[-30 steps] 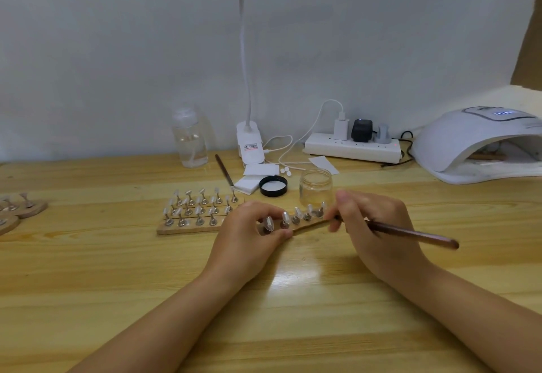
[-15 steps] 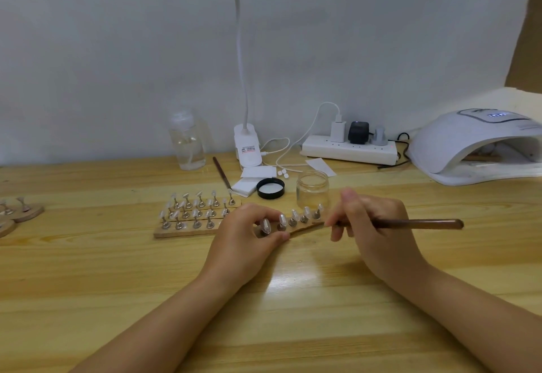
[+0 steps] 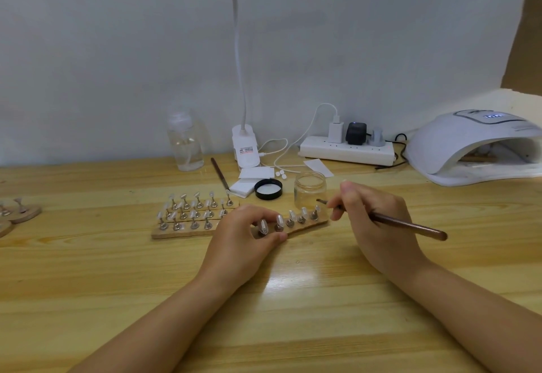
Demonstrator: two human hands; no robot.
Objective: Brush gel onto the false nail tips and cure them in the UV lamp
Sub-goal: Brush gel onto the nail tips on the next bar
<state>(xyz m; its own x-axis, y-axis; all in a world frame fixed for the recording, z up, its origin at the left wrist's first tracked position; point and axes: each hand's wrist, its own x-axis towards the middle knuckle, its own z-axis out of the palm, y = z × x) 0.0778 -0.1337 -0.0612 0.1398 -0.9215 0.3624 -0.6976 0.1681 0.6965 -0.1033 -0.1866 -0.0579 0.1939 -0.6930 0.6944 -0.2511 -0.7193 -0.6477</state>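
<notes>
My left hand [image 3: 243,235] grips the left end of a wooden strip [image 3: 311,224] that carries several clear false nail tips on metal stands. My right hand [image 3: 372,220] pinches a brown gel brush [image 3: 410,227], its handle pointing right. The brush tip sits just above the rightmost nail on the strip, in front of an open glass gel jar [image 3: 310,189]. More wooden strips with several nail tips [image 3: 190,214] lie to the left. The white UV lamp [image 3: 475,147] stands at the far right, display lit, something wooden inside.
A black jar lid [image 3: 268,189], white pads [image 3: 249,180], a second brush [image 3: 220,174], a clear bottle [image 3: 186,142], a desk lamp base [image 3: 245,147] and a power strip [image 3: 347,151] line the back of the wooden table [image 3: 293,299]. Round wooden stands [image 3: 20,211] lie far left.
My right hand has shifted slightly, tilting the brush handle downward to the right, with the tip now over the rightmost nail. The left hand keeps holding the strip.
</notes>
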